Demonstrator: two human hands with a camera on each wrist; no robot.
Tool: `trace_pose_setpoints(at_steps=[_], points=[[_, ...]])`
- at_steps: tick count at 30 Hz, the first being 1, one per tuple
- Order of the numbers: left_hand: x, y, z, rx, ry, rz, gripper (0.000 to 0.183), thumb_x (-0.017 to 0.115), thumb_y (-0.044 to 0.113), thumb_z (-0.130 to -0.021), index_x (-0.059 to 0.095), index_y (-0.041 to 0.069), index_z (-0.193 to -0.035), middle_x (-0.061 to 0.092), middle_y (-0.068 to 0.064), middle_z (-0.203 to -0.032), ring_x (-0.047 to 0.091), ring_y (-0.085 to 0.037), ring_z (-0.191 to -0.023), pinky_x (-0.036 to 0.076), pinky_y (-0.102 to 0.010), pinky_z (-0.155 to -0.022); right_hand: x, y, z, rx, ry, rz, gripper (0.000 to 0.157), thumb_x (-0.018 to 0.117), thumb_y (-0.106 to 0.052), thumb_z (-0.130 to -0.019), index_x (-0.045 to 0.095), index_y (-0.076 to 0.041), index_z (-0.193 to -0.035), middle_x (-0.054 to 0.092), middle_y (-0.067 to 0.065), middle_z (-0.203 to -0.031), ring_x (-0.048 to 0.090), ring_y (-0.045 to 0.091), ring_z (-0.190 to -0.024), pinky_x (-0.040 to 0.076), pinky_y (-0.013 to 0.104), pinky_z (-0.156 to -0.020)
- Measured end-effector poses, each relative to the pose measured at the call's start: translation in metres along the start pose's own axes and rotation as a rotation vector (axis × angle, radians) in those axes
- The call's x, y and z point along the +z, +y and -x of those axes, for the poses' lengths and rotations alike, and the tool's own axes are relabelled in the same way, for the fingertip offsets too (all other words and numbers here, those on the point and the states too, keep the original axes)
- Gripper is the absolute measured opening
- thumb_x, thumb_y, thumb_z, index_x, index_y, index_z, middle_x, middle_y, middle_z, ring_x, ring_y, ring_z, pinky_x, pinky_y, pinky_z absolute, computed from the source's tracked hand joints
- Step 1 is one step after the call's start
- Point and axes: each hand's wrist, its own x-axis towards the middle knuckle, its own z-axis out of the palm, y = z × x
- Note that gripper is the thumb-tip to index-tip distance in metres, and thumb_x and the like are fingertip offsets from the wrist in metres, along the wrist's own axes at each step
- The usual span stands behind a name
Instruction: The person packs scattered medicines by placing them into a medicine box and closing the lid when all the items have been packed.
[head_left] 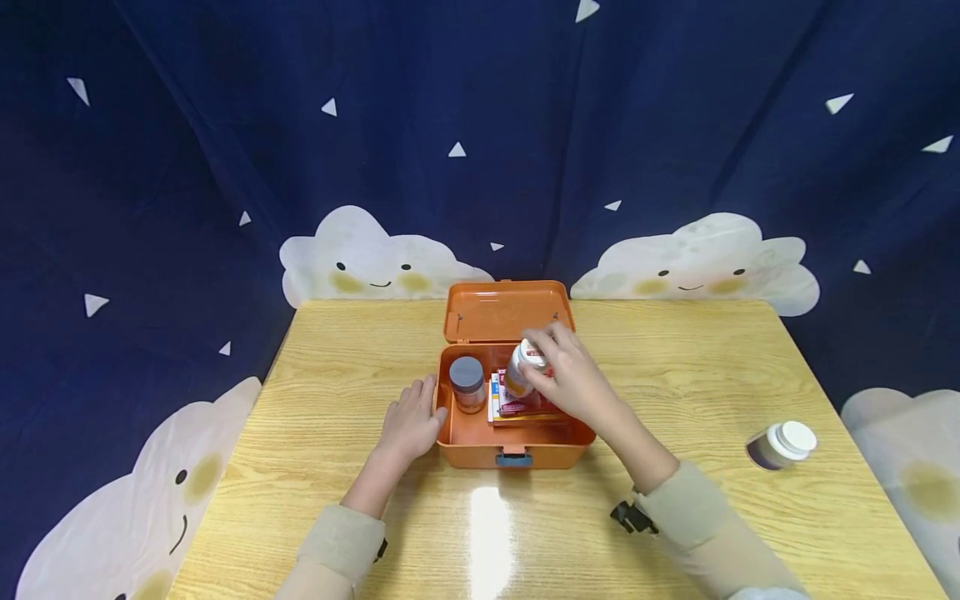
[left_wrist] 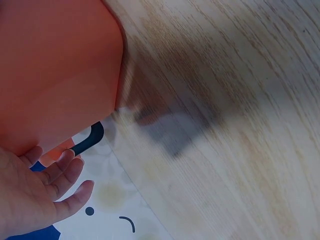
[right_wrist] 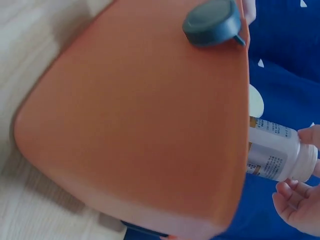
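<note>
An orange lidded box (head_left: 480,456) stands on the table with its lid (head_left: 506,312) tipped back. My right hand (head_left: 572,375) grips a white pill bottle (right_wrist: 272,149) by its cap end. The bottle is tilted, its lower part inside the box, above small red and white medicine boxes (head_left: 517,406). Whether it touches them, I cannot tell. A grey-lidded jar (head_left: 467,382) stands upright in the box's left part. My left hand (head_left: 408,421) rests against the left side of the box, fingers loosely bent, holding nothing.
Another white-capped bottle (head_left: 780,444) lies tilted on the table's right side. The box has a grey-blue front latch (head_left: 513,459), and a dark handle (left_wrist: 95,137) shows behind it. A dark blue curtain (head_left: 517,192) with clouds hangs behind the wooden table (head_left: 360,358).
</note>
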Motion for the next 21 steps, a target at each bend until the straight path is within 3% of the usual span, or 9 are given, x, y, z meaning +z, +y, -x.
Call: trace_pose_setpoints(at_steps=[5, 21], points=[[-0.001, 0.0, 0.0, -0.001, -0.005, 0.002, 0.056, 0.042, 0.03, -0.09, 0.03, 0.006, -0.139, 0.04, -0.017, -0.129, 0.039, -0.034, -0.118, 0.034, -0.053, -0.09, 0.012, -0.005, 0.0, -0.035, -0.033, -0.022, 0.042, 0.061, -0.025, -0.084, 0.053, -0.008, -0.122, 0.049, 0.008, -0.102, 0.047, 0.019, -0.088, 0.042, 0.034, -0.071], [-0.002, 0.002, 0.001, -0.007, -0.007, -0.004, 0.057, 0.042, 0.03, -0.09, 0.029, 0.005, -0.139, 0.04, -0.017, -0.129, 0.039, -0.034, -0.118, 0.034, -0.053, -0.09, 0.044, -0.02, -0.003, -0.12, -0.151, -0.072, 0.038, 0.061, -0.024, -0.084, 0.056, -0.01, -0.118, 0.049, 0.003, -0.102, 0.045, 0.014, -0.09, 0.046, 0.024, -0.072]])
